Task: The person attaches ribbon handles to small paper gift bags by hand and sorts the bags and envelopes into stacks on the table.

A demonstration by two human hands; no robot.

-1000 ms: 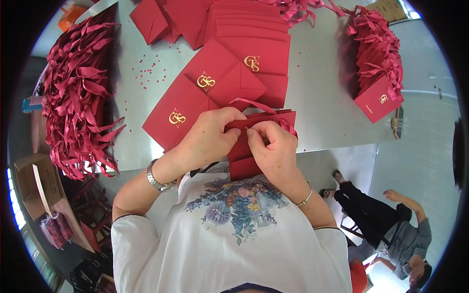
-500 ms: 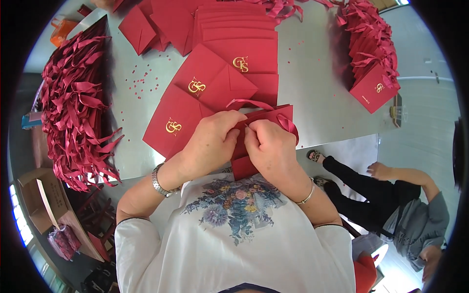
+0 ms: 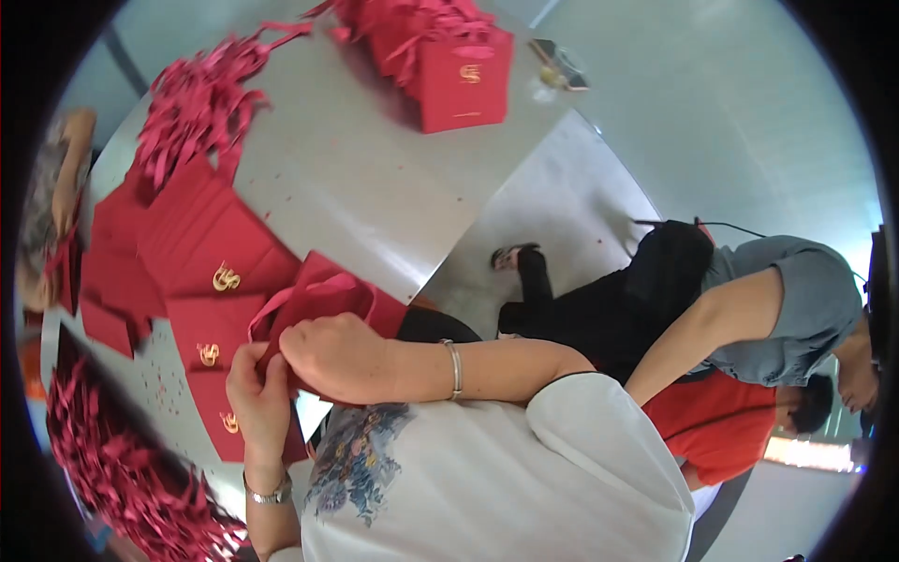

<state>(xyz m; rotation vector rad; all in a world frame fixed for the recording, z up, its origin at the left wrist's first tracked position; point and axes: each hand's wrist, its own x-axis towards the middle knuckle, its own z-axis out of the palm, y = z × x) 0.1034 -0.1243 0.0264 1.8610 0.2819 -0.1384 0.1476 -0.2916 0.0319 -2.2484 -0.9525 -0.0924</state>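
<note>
A red paper gift bag with a ribbon handle lies at the table's near edge, under my hands. My left hand, with a metal watch at the wrist, is closed in a pinch at the bag's edge. Right against it, my right hand is closed on the same bag, its fingertips curled out of sight. What exactly the fingertips pinch is hidden. Just beyond my hands, flat red bags with gold marks lie overlapped in a row on the metal table.
A heap of ribbon-handled bags stands at the left edge. Loose ribbons lie at the far left, and more bags at the far side near a phone. People sit at right, one in grey; another person's arm shows at left.
The view has swung to the right, so the table and bags appear turned and shifted left. Both hands stay closed at the same bag. The person in grey now appears closer.
</note>
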